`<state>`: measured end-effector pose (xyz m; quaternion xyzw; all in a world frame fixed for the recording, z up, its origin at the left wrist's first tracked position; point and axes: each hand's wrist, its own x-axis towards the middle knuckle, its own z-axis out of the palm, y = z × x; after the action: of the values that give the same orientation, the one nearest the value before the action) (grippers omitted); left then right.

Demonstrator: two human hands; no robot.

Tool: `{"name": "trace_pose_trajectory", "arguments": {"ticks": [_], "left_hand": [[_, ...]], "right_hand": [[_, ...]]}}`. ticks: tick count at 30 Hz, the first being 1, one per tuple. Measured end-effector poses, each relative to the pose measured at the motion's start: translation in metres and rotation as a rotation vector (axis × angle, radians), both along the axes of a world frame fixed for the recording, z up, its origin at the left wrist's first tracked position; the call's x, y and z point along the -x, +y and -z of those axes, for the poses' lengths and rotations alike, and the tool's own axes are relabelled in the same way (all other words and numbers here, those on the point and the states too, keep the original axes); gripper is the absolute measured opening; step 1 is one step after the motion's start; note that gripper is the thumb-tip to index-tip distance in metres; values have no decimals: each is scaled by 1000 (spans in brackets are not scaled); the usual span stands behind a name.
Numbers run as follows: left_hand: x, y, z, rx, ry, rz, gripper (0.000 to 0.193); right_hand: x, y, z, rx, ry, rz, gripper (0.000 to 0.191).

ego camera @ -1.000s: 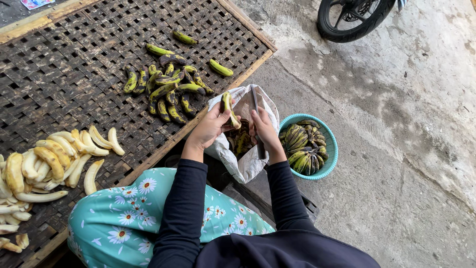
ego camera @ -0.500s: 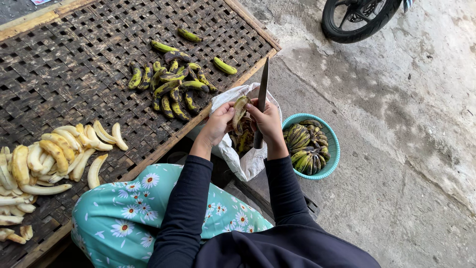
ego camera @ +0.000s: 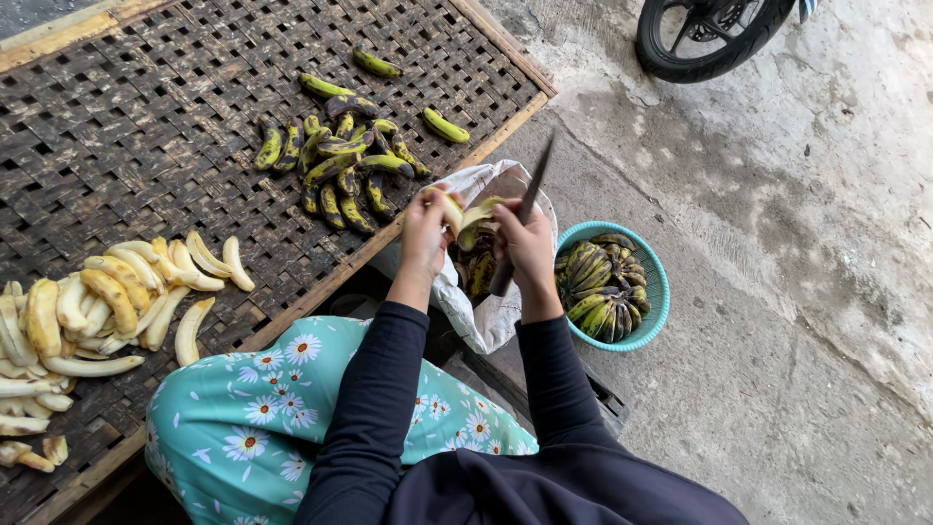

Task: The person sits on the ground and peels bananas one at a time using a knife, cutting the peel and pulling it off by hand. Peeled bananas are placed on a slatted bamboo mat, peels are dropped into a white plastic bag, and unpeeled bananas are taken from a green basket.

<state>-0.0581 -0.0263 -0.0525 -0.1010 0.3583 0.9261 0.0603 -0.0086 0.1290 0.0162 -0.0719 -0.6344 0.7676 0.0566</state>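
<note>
Right hand (ego camera: 530,248) is wrapped tight around a knife (ego camera: 523,219), the dark blade pointing up and away, the handle running down past the wrist. The same fingers pinch a flap of peel on the banana (ego camera: 466,216), which sits between both hands, half stripped, pale flesh showing. Left hand (ego camera: 426,228) is closed on the other end of that banana, thumb on top.

Directly under the hands there's a white sack (ego camera: 486,311), its mouth open, with dark peels visible inside. Just to the right of it, on the concrete, sits a teal plastic bowl (ego camera: 653,292) packed with green, black-streaked unpeeled bananas (ego camera: 598,287).

Out to the left, a big woven bamboo tray (ego camera: 146,126) with a wooden frame. Near its far edge, just beyond the hands, a loose pile of green bananas (ego camera: 340,165), a few strays lying apart from it. Down at the near left, well apart from that pile, a heap of peeled bananas (ego camera: 107,301), yellow-cream, overlapping each other.

The person wears dark long sleeves and a turquoise cloth with white daisies (ego camera: 262,418) over the lap. Up at the top right, a motorbike wheel (ego camera: 705,34) rests on the stained concrete.
</note>
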Motion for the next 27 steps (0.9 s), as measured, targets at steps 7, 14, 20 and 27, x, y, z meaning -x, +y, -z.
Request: {"name": "trace_pose_trajectory", "arguments": {"ticks": [7, 14, 20, 27], "left_hand": [[9, -16, 6, 107, -32, -88, 31], [-23, 16, -29, 730, 331, 146, 35], [-29, 16, -33, 740, 441, 165, 21], [-22, 29, -5, -106, 203, 265, 20]], "right_hand": [[-9, 35, 26, -306, -158, 54, 28], [-6, 8, -1, -661, 268, -10, 34], [3, 3, -5, -743, 379, 28, 14], [3, 15, 17, 339, 63, -52, 17]]}}
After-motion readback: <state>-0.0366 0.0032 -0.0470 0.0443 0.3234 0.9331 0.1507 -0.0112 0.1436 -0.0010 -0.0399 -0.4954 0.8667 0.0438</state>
